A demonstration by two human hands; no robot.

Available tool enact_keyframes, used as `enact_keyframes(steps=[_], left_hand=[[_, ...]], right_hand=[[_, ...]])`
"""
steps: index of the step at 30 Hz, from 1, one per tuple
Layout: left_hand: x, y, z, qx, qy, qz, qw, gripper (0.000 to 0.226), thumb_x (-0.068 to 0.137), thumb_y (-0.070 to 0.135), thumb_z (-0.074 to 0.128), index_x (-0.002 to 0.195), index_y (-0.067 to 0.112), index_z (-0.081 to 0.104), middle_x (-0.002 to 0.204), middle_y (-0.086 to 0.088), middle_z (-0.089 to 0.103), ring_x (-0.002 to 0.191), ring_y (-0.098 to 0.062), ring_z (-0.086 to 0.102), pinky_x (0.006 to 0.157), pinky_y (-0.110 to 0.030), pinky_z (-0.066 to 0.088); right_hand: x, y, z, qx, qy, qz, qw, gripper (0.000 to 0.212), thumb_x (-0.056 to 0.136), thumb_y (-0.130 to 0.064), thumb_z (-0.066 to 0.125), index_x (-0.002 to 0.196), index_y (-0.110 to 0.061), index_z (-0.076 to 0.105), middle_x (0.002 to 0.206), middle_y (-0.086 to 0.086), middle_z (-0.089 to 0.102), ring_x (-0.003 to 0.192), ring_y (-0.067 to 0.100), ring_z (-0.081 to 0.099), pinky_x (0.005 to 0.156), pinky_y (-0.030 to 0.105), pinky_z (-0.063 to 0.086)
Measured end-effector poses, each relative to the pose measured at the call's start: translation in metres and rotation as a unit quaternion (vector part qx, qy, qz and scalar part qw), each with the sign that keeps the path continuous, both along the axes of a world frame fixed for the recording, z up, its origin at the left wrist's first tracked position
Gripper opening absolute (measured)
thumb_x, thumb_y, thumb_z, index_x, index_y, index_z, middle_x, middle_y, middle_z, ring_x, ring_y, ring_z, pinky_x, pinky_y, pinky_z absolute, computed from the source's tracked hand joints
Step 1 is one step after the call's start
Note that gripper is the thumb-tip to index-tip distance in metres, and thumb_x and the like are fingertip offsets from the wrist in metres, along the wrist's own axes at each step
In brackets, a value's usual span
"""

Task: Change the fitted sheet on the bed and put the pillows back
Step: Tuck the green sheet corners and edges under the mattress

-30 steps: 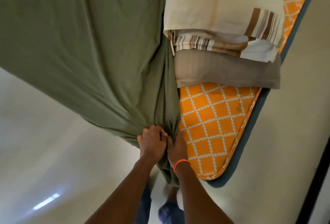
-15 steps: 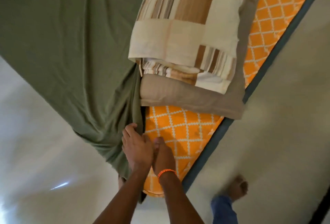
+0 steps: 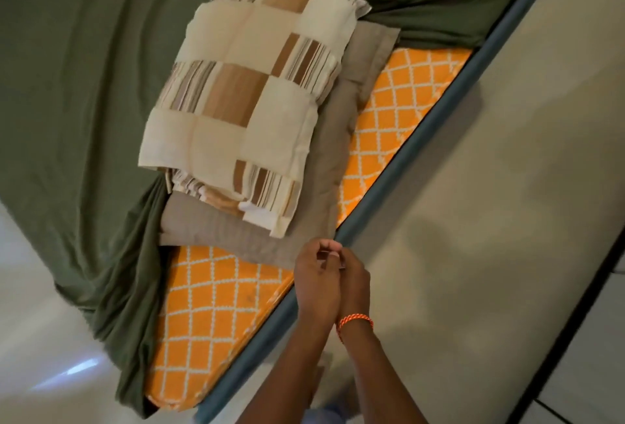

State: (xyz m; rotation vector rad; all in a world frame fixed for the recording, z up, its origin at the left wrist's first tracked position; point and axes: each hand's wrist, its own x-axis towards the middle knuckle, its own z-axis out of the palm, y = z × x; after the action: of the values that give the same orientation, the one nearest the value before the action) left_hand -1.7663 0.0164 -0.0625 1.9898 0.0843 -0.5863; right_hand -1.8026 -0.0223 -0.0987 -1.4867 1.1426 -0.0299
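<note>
Now the green fitted sheet [image 3: 101, 92] covers most of the mattress [image 3: 216, 308], but its near corner is off: the cloth hangs bunched down the mattress's left side, leaving an orange, white-latticed strip bare from the near corner along the blue bed frame [image 3: 399, 180]. On the mattress a checked cream-and-brown pillow [image 3: 247, 99] lies stacked on a plain taupe pillow [image 3: 338, 166], which overlaps both the sheet and the bare strip. The left hand [image 3: 316, 283] and right hand [image 3: 353, 283] hang together over the frame edge of the mattress, just beside the taupe pillow's near corner, fingers loosely curled, each grip holding nothing and well apart from the sheet. An orange cord circles the right wrist. No writing is readable. Half a second ago both hands gripped the bunched sheet at the mattress's near corner; they have since let go.
</note>
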Motion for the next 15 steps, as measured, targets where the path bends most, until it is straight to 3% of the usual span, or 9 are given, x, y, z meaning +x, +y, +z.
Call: enact_keyframes(steps=[4, 6, 9, 13, 15], left_hand=[[0.030, -0.055, -0.010, -0.010, 0.014, 0.040, 0.999, 0.025, 0.100, 0.005, 0.058, 0.095, 0.023, 0.074, 0.091, 0.009, 0.076, 0.089, -0.004, 0.071, 0.086, -0.035, 0.062], [0.051, -0.085, -0.020, -0.016, 0.016, 0.063, 0.998, 0.026, 0.099, 0.005, 0.059, 0.095, 0.025, 0.074, 0.092, 0.010, 0.077, 0.089, -0.003, 0.071, 0.088, -0.037, 0.061], [0.088, -0.135, -0.047, -0.015, 0.019, 0.097, 0.995, 0.029, 0.096, 0.000, 0.059, 0.093, 0.026, 0.073, 0.092, 0.007, 0.077, 0.091, -0.012, 0.073, 0.089, -0.046, 0.060], [0.140, -0.221, -0.074, -0.011, 0.045, 0.105, 0.993, 0.031, 0.097, 0.001, 0.057, 0.090, 0.027, 0.071, 0.088, 0.005, 0.077, 0.087, -0.017, 0.074, 0.085, -0.052, 0.061], [0.160, -0.261, -0.074, -0.026, 0.045, 0.098, 0.994, 0.030, 0.098, 0.002, 0.056, 0.089, 0.026, 0.071, 0.088, 0.005, 0.077, 0.086, -0.016, 0.073, 0.083, -0.049, 0.061]], right_hand=[[0.035, -0.063, 0.003, 0.031, -0.011, -0.001, 0.999, 0.028, 0.090, -0.041, 0.057, 0.102, -0.022, 0.074, 0.091, -0.003, 0.075, 0.088, 0.017, 0.072, 0.083, 0.047, 0.061], [0.058, -0.101, 0.002, 0.003, -0.012, 0.035, 0.999, 0.011, 0.096, -0.023, 0.062, 0.098, -0.023, 0.072, 0.087, -0.005, 0.074, 0.082, 0.012, 0.070, 0.077, 0.041, 0.059], [0.097, -0.164, -0.009, -0.023, 0.016, 0.102, 0.994, 0.014, 0.100, -0.016, 0.060, 0.099, -0.025, 0.071, 0.085, -0.010, 0.071, 0.076, 0.004, 0.064, 0.069, 0.021, 0.050], [0.145, -0.247, -0.052, -0.038, 0.039, 0.112, 0.992, 0.014, 0.097, -0.028, 0.055, 0.099, -0.030, 0.068, 0.090, -0.009, 0.072, 0.084, 0.014, 0.068, 0.078, 0.044, 0.058], [0.168, -0.286, -0.063, -0.066, 0.044, 0.136, 0.988, 0.012, 0.096, -0.028, 0.053, 0.094, -0.028, 0.065, 0.086, -0.006, 0.071, 0.081, 0.017, 0.067, 0.075, 0.048, 0.057]])
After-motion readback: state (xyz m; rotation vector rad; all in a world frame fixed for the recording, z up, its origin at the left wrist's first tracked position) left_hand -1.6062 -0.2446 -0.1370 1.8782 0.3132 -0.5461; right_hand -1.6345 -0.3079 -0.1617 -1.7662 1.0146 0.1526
